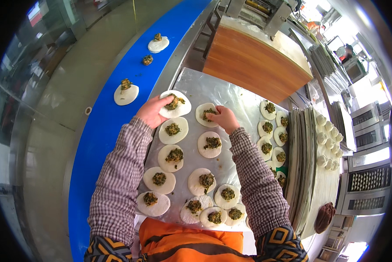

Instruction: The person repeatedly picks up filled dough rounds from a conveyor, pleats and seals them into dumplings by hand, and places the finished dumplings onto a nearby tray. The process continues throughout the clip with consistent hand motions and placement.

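My left hand (150, 112) grips the left edge of a white dough round (185, 107) topped with green-brown chopped filling, at the far left of a metal tray (237, 102). My right hand (225, 118) is closed on the right edge of another filled dough round (200, 114), its fingers touching the filling. Nearer to me, several more filled rounds lie flat on the tray, among them a round (173, 130) just below my left hand and a round (209, 150) below my right hand. Some rounds overlap at the near edge.
To the left runs a blue conveyor belt (100, 144) carrying dough rounds (126, 98) and a loose lump of filling (147, 60). On the right, filled rounds (267, 127) line the tray beside stacked boards (301, 161) holding white buns (321, 138). A wooden-sided table (248, 59) stands beyond.
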